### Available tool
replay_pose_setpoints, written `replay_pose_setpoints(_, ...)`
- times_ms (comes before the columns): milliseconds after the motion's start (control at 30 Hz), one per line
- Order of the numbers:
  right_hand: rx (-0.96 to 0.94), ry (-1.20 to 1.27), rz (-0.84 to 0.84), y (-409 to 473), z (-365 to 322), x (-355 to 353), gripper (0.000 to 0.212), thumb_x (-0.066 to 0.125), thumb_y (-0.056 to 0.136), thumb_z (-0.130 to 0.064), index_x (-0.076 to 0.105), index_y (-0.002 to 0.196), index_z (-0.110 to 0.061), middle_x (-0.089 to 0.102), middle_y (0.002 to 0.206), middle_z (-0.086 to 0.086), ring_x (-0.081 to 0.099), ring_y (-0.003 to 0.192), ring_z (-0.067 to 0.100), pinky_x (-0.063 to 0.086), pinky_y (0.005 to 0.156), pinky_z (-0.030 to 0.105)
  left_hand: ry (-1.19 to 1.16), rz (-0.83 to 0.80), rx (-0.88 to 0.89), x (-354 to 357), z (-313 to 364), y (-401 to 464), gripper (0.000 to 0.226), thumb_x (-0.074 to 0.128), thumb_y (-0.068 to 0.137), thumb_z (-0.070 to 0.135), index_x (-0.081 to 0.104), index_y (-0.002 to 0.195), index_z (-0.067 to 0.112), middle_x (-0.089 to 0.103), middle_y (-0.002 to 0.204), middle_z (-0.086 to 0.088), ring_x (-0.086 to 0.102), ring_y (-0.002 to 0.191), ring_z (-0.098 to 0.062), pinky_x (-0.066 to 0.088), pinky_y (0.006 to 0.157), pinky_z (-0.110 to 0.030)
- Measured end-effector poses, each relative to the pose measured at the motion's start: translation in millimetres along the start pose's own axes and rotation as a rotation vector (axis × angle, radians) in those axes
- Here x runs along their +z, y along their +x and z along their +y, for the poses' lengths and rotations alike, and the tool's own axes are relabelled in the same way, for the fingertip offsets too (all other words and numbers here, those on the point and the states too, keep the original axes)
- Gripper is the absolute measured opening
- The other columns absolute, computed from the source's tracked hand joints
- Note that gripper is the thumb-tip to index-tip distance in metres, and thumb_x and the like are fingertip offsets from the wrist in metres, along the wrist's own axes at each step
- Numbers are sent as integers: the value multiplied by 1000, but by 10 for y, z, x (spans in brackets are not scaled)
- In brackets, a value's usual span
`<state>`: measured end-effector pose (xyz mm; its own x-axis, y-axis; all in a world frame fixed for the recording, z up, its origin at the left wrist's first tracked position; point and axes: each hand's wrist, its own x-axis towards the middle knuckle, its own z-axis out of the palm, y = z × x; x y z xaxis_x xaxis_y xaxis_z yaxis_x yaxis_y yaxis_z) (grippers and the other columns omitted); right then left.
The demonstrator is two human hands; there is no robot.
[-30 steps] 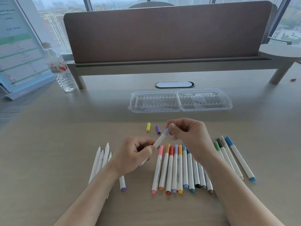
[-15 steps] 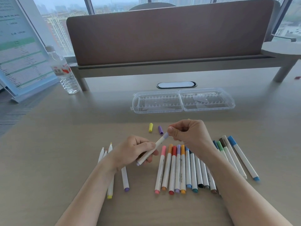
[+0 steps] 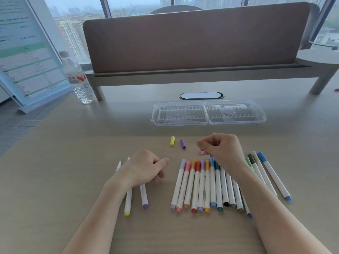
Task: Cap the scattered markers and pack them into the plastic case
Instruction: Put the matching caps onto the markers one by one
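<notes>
The clear plastic case lies open and empty at the far middle of the desk. A row of capped markers lies in front of me, with a lilac-capped marker at its left end. Three more capped markers lie to the right. My left hand rests curled on the uncapped markers at the left, hiding their upper parts. My right hand hovers with curled fingers just above a pink cap. A yellow cap and a purple cap lie loose nearby.
A water bottle stands at the back left beside a slanted sign stand. A brown divider panel on a raised shelf closes off the back. An oval cable grommet sits behind the case.
Both hands held the lilac marker while its cap went on. It now lies at the left end of the row. My left hand dropped onto the uncapped markers, my right hand moved over the caps.
</notes>
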<state>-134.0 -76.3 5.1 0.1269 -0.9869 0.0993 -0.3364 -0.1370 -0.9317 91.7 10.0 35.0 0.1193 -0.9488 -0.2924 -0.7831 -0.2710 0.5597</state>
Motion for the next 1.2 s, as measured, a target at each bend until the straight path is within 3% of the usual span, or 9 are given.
replay_pose_setpoints(167, -14, -82, -57, -30, 28, 19, 8, 83, 79, -26, 78, 77, -20, 74, 68, -4, 66, 63, 3, 55, 70, 25, 25, 231, -90, -199, -254, -88, 50, 56, 95, 54, 72, 65, 17, 69, 57, 1, 56, 48, -4, 46, 60, -24)
replay_pose_setpoints(333, -43, -154, -93, -81, -17, 89, 8, 82, 80, -27, 78, 78, -21, 71, 67, -8, 64, 62, 0, 45, 61, 15, 164, 148, -210, -168, -467, -218, 56, 68, 79, 64, 72, 71, 9, 67, 68, -12, 55, 54, -15, 49, 56, -29)
replay_pose_setpoints(467, -64, -174, -95, -125, -36, 113, 7, 81, 81, -27, 77, 78, -21, 72, 69, -7, 67, 68, 6, 46, 61, 15, 256, 167, -216, -100, -410, -262, 52, 68, 79, 60, 73, 77, 8, 58, 63, -5, 54, 55, -19, 45, 54, -29)
replay_pose_setpoints(633, -63, -128, -22, -117, -33, 26, 7, 80, 82, -25, 77, 76, -22, 73, 68, -9, 67, 67, 6, 49, 64, 19, 324, 180, -178, -90, -326, -167, 45, 65, 77, 50, 52, 56, 13, 45, 49, 0, 45, 49, -22, 38, 50, -28)
replay_pose_setpoints(800, 37, -36, 111, -16, 37, -129, 6, 74, 88, -22, 75, 82, -24, 72, 68, -4, 64, 65, 13, 56, 67, 30, 396, 247, -129, -154, -166, -42, 41, 63, 75, 42, 39, 53, 17, 33, 47, 3, 34, 47, -19, 27, 46, -25)
replay_pose_setpoints(900, 34, -96, 138, 9, 63, -142, 5, 71, 90, -21, 76, 91, -19, 72, 74, -6, 65, 69, 11, 54, 66, 24, 287, 269, -63, -143, -67, 92, 37, 63, 72, 42, 43, 54, 16, 37, 51, 1, 35, 50, -19, 31, 49, -25)
replay_pose_setpoints(1000, -36, -237, 63, 42, -28, -55, 4, 72, 89, -24, 75, 91, -23, 71, 80, -11, 65, 74, 3, 52, 67, 19, -51, 297, 70, -14, -70, 244, 37, 58, 67, 45, 44, 50, 16, 40, 47, 3, 38, 49, -15, 37, 53, -30)
replay_pose_setpoints(1133, -83, -499, -114, 256, -173, 203, 24, 71, 88, -34, 73, 105, -17, 71, 92, -4, 65, 86, 12, 49, 74, 24, -400, 315, 102, 78, -100, 281, 26, 63, 86, 19, 62, 73, -4, 65, 57, -9, 59, 49, -8, 48, 53, -23)
replay_pose_setpoints(1200, -63, -565, -157, 377, -197, 350, 35, 72, 86, -36, 71, 113, -14, 70, 96, 0, 63, 87, 16, 46, 74, 25, -479, 338, 121, 67, -132, 249, 22, 60, 88, 15, 63, 76, -3, 70, 64, -13, 63, 51, -9, 49, 54, -23)
